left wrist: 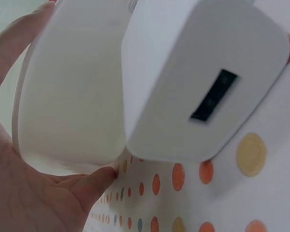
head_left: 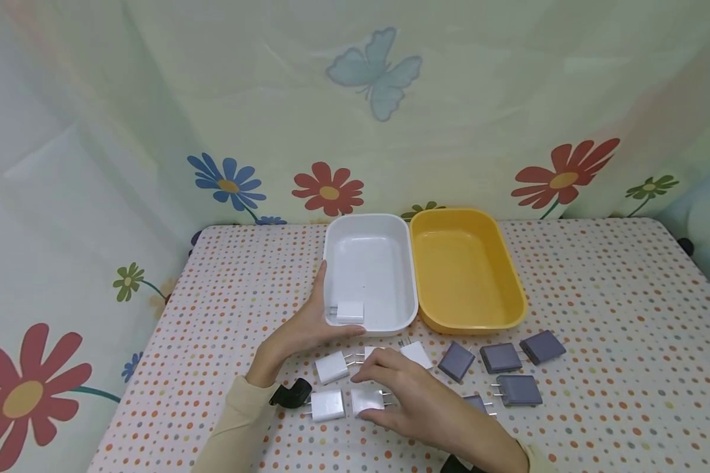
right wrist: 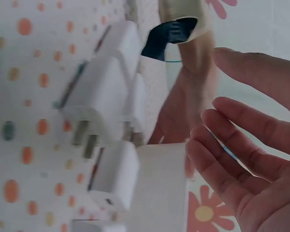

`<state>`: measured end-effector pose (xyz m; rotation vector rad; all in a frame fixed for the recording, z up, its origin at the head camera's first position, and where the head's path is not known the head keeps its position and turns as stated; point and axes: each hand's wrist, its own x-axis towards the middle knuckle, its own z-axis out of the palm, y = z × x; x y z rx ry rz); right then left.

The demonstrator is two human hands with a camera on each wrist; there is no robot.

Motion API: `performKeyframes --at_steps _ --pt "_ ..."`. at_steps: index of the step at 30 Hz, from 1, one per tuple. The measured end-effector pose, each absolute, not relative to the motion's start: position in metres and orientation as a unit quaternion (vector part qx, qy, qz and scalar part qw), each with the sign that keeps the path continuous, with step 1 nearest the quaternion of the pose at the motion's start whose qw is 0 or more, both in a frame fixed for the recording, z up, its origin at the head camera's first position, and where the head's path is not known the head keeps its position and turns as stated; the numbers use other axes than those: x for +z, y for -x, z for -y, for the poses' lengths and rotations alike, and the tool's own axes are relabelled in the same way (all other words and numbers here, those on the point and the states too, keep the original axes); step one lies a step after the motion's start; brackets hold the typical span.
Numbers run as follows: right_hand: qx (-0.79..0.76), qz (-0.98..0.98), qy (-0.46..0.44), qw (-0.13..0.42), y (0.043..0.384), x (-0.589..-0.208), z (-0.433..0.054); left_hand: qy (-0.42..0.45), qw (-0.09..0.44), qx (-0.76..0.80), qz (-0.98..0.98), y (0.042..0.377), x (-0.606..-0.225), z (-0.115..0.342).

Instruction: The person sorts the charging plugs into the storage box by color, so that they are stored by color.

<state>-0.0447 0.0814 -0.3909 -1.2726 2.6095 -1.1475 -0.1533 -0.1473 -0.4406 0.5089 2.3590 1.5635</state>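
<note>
My left hand (head_left: 307, 325) rests against the near left corner of a white plastic tray (head_left: 369, 269), thumb along the front wall and fingers at the left side. Inside that tray lies one white charger plug (head_left: 350, 312), near its front. My right hand (head_left: 411, 397) hovers over the white chargers on the table, thumb and fingers apart around a white charger (head_left: 367, 401). The right wrist view shows those fingers (right wrist: 261, 133) spread and holding nothing. Another white charger (head_left: 327, 405) lies just left, and one with a dark port (left wrist: 212, 96) fills the left wrist view.
A yellow tray (head_left: 467, 276) stands against the white one's right side. Several dark grey charger plugs (head_left: 500, 358) lie in front of it. More white chargers (head_left: 331, 368) sit before the white tray. A dotted cloth (head_left: 615, 295) covers the table, with a flowered curtain (head_left: 449, 98) behind.
</note>
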Motion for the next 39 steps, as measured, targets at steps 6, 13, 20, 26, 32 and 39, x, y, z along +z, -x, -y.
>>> performKeyframes --at_steps 6,13,20,26,32,39 --pt "-0.346 -0.85 0.397 0.022 0.04 -0.407 -0.085 -0.171 0.132 0.532 -0.819 0.153 -0.441 0.147" --pt "-0.341 -0.854 0.391 0.027 0.042 -0.421 -0.083 -0.157 0.142 0.521 -0.827 0.153 -0.439 0.147" --pt "-0.342 -0.858 0.381 0.021 0.043 -0.432 -0.077 -0.156 0.145 0.52 -0.827 0.152 -0.438 0.148" --pt "-0.339 -0.873 0.346 0.061 0.047 -0.43 -0.073 -0.143 0.149 0.513 -0.833 0.152 -0.436 0.147" --pt "-0.351 -0.874 0.325 0.086 0.05 -0.43 -0.07 -0.146 0.15 0.514 -0.832 0.151 -0.435 0.149" --pt "-0.362 -0.874 0.316 0.074 0.047 -0.434 -0.07 -0.15 0.145 0.518 -0.83 0.15 -0.437 0.148"
